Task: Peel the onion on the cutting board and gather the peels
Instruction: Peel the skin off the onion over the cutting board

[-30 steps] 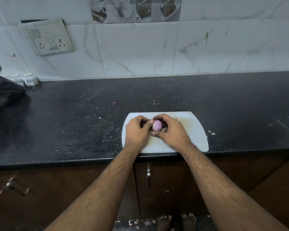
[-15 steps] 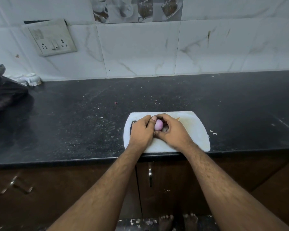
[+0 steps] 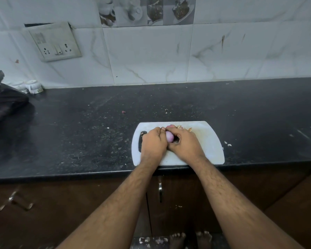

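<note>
A small pink-purple onion (image 3: 169,137) is held between both hands over the white cutting board (image 3: 209,150) at the counter's front edge. My left hand (image 3: 153,143) grips it from the left, thumb pressed at its top. From the right, my right hand (image 3: 184,143) wraps around it with the fingers curled over the top. Only a strip of the onion shows between the hands. Dry brownish peels (image 3: 180,127) lie on the board just behind my right hand.
The black stone counter (image 3: 79,132) carries scattered crumbs and peel bits (image 3: 228,143) right of the board. A black bag (image 3: 4,99) and small white cups (image 3: 33,86) sit at the far left by the tiled wall. Cabinet doors lie below.
My right fingers have curled further over the onion's top and the left thumb has slid up against it, so less onion shows. The board's handle slot is uncovered at the left.
</note>
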